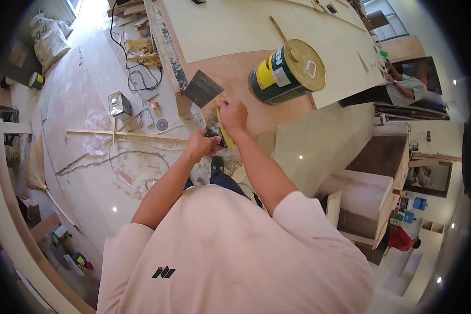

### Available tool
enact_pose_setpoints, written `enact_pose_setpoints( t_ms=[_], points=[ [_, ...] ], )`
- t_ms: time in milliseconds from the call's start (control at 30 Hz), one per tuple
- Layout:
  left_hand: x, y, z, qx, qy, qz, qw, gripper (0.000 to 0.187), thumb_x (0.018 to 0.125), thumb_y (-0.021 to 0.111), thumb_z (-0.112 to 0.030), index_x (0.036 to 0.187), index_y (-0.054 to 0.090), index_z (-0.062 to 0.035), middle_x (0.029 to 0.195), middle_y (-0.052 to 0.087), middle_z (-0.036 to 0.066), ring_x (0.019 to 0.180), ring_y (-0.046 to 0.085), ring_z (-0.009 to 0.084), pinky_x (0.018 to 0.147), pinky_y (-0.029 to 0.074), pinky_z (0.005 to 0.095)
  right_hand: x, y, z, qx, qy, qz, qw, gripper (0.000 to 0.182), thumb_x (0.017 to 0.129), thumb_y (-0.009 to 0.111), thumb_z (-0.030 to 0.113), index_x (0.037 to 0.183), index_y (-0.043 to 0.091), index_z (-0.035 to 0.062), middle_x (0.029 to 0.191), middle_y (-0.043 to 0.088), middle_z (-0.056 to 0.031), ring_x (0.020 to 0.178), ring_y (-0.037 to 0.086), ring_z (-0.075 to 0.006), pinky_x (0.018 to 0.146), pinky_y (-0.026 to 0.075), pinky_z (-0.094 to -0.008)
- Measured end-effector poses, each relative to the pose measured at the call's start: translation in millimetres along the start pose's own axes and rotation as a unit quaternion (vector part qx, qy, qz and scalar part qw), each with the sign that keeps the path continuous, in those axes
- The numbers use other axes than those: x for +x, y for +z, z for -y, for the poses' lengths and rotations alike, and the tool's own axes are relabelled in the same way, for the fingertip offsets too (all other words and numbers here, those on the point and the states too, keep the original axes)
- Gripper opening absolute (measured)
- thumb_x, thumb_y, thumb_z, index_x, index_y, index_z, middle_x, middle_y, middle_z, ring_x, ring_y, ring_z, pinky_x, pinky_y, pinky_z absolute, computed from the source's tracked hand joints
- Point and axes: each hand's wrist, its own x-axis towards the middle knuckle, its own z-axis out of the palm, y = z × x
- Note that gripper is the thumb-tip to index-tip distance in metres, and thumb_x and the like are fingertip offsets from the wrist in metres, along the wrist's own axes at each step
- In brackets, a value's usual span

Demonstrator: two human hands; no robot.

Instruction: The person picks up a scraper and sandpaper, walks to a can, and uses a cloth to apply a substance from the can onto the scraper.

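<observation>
Both grips are closed: the left hand (200, 145) clamps a small dark tool (213, 132), seemingly a scraper, while the right hand (233, 115) pinches a yellow strip (225, 134) against it, just off the near edge of the counter (235, 68). The strip looks like a cloth or a smear of glue, though I cannot tell which. A green can (287, 72) lies tilted on the counter nearby, lid shut, and a wide spreader (202, 89) rests beside the hands. Judging by this, the wiping is midway: yellow still clings to the tool, and the bare plywood shows no fresh coat.
</observation>
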Motion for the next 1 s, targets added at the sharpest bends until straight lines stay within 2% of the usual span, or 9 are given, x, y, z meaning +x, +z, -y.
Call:
enact_pose_setpoints(
  t_ms=[100, 233, 367, 533, 633, 733, 833, 933, 1000],
  points=[
    [-9, 1, -7, 0.019, -0.004, -0.01, 1.0, 0.021, 0.086, 0.071, -0.015, 0.093, 0.06, 0.0016, 0.072, 0.063, 0.007, 0.061, 0.065, 0.0169, 0.055, 0.056, 0.0297, 22, -21, 3, 0.134, 0.011, 0.023, 0.991, 0.022, 0.076, 0.071, 0.024, 0.076, 0.068, 0.0026, 0.072, 0.065, -0.0173, 0.068, 0.064, -0.0333, 0.064, 0.049, -0.0429],
    [-7, 3, -5, 0.005, -0.012, -0.019, 1.0, 0.02, 0.086, 0.07, -0.014, 0.095, 0.061, 0.0011, 0.072, 0.063, 0.007, 0.063, 0.066, 0.0166, 0.056, 0.056, 0.0299, -28, -73, 5, 0.057, 0.042, 0.178, 0.981, 0.02, 0.075, 0.072, 0.024, 0.077, 0.069, 0.0041, 0.072, 0.065, -0.0151, 0.069, 0.064, -0.0299, 0.065, 0.049, -0.0404],
    [3, 1, -3, 0.031, -0.001, -0.021, 0.999, 0.017, 0.087, 0.069, -0.013, 0.095, 0.062, 0.0002, 0.074, 0.064, 0.007, 0.065, 0.066, 0.0166, 0.057, 0.056, 0.0299, -49, -43, -13, 0.061, -0.026, 0.105, 0.992, 0.018, 0.074, 0.072, 0.022, 0.076, 0.069, 0.0052, 0.077, 0.064, -0.0147, 0.074, 0.063, -0.0317, 0.067, 0.049, -0.041],
    [-5, 5, -4, -0.006, -0.01, 0.001, 1.0, 0.014, 0.09, 0.065, -0.013, 0.095, 0.062, -0.001, 0.081, 0.068, 0.008, 0.067, 0.068, 0.0167, 0.056, 0.055, 0.0289, -37, -28, -1, 0.071, 0.0, 0.052, 0.996, 0.016, 0.073, 0.072, 0.02, 0.074, 0.066, 0.0047, 0.078, 0.063, -0.015, 0.076, 0.062, -0.0344, 0.068, 0.048, -0.0433],
    [-10, 6, -8, -0.007, -0.025, 0.006, 1.0, 0.012, 0.091, 0.065, -0.013, 0.094, 0.062, -0.0017, 0.084, 0.069, 0.008, 0.071, 0.069, 0.0171, 0.057, 0.054, 0.0284, -40, -24, -15, 0.068, 0.041, -0.027, 0.996, 0.017, 0.072, 0.073, 0.019, 0.074, 0.066, 0.004, 0.078, 0.063, -0.0155, 0.075, 0.061, -0.0343, 0.068, 0.048, -0.044],
    [-7, 2, -6, 0.006, -0.039, -0.005, 0.999, 0.012, 0.091, 0.065, -0.014, 0.093, 0.062, -0.0025, 0.084, 0.069, 0.008, 0.074, 0.07, 0.0174, 0.058, 0.054, 0.0286, -52, -54, -20, 0.089, 0.056, 0.021, 0.994, 0.02, 0.072, 0.073, 0.021, 0.075, 0.067, 0.0025, 0.072, 0.064, -0.0162, 0.069, 0.062, -0.0335, 0.064, 0.048, -0.0414],
    [-2, 2, -7, 0.013, -0.025, -0.006, 1.0, 0.013, 0.091, 0.065, -0.015, 0.092, 0.062, -0.0023, 0.082, 0.069, 0.007, 0.069, 0.069, 0.0167, 0.058, 0.054, 0.0288, -68, -47, -23, 0.06, -0.03, 0.038, 0.997, 0.021, 0.073, 0.072, 0.022, 0.074, 0.066, 0.0018, 0.074, 0.065, -0.0171, 0.068, 0.062, -0.0343, 0.063, 0.048, -0.0414],
    [-1, 1, 11, 0.012, -0.024, -0.004, 1.0, 0.014, 0.09, 0.066, -0.015, 0.092, 0.062, -0.0015, 0.08, 0.068, 0.008, 0.065, 0.068, 0.0166, 0.056, 0.054, 0.0283, -36, -24, -21, 0.015, -0.02, -0.007, 1.0, 0.021, 0.073, 0.07, 0.022, 0.071, 0.066, 0.0023, 0.072, 0.064, -0.0178, 0.066, 0.062, -0.034, 0.062, 0.048, -0.0421],
    [-3, 3, -2, 0.004, -0.013, 0.0, 1.0, 0.014, 0.09, 0.066, -0.015, 0.092, 0.062, -0.001, 0.08, 0.068, 0.008, 0.064, 0.068, 0.0172, 0.055, 0.054, 0.028, -27, -25, -18, 0.05, -0.033, -0.032, 0.998, 0.018, 0.073, 0.07, 0.022, 0.071, 0.067, 0.0034, 0.069, 0.063, -0.018, 0.065, 0.062, -0.0343, 0.062, 0.048, -0.0427]
  ],
)
